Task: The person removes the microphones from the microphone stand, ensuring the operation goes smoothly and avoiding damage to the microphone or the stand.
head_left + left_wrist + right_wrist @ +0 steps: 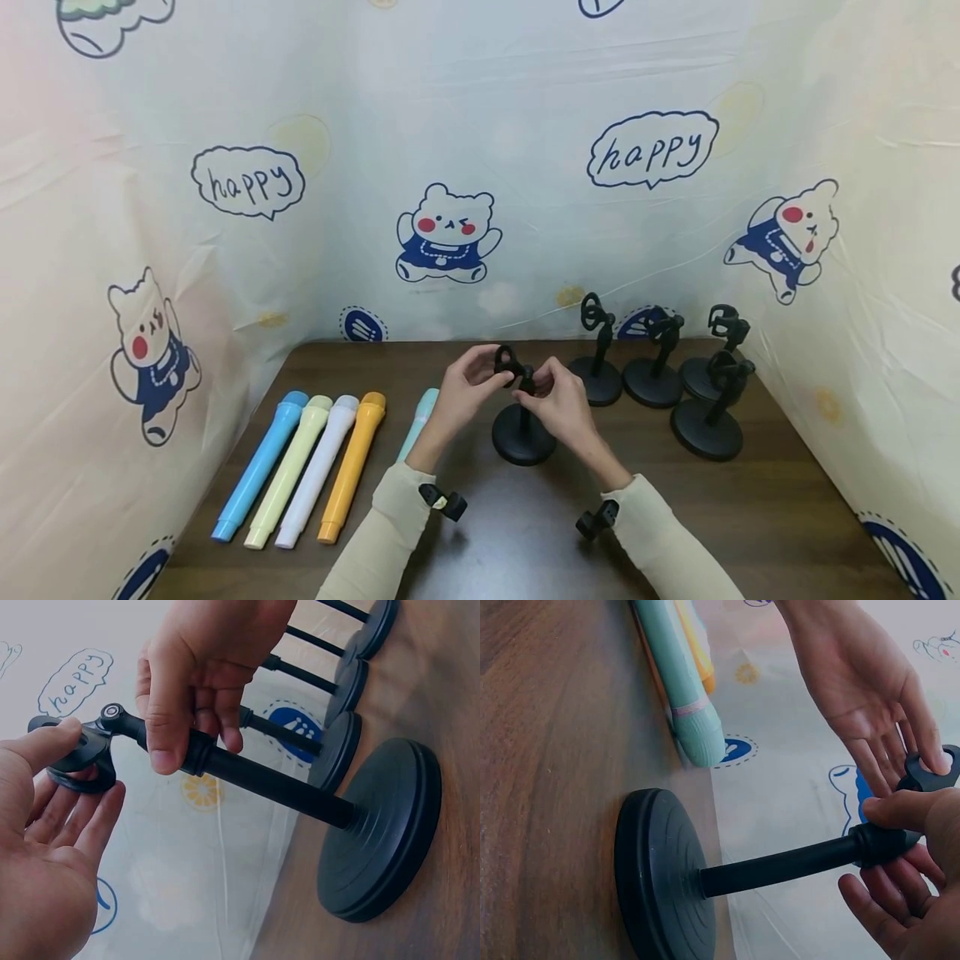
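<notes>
A black microphone stand (523,435) stands upright on the table between both hands. With thumb and fingers, my left hand (468,388) pinches the ring-shaped clip (82,754) at its top. Just below the clip joint, my right hand (558,402) grips the collar at the upper end of the post (277,786). The round base (664,877) rests on the wood. Beside the left forearm lies a teal toy microphone (682,690), partly hidden by that arm in the head view.
Blue (258,467), pale yellow (288,471), white (318,471) and orange (352,467) toy microphones lie side by side at the left. Several more black stands (708,429) are grouped at the back right. Printed cloth (525,250) hangs around the table (517,542).
</notes>
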The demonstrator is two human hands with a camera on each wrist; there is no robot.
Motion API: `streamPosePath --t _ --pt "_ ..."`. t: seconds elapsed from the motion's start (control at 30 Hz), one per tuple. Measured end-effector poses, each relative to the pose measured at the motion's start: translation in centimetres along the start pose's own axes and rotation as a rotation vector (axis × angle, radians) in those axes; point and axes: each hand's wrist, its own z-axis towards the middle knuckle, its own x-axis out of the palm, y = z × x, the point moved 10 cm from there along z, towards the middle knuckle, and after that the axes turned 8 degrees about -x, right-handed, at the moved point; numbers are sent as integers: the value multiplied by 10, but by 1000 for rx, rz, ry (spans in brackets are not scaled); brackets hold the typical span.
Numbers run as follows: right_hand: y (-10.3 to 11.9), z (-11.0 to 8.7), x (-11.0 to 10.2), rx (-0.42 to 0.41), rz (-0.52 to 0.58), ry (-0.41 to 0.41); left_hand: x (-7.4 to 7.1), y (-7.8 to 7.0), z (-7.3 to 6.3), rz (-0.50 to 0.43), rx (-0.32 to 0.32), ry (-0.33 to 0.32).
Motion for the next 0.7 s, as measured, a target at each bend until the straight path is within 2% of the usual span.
streamPosePath --t 0.47,0.7 --pt "-6 -3 3 -16 80 -3 1 2 -1 -10 -21 0" --pt "-6 -3 -2 -25 105 0 4 -2 -1 -17 -2 2"
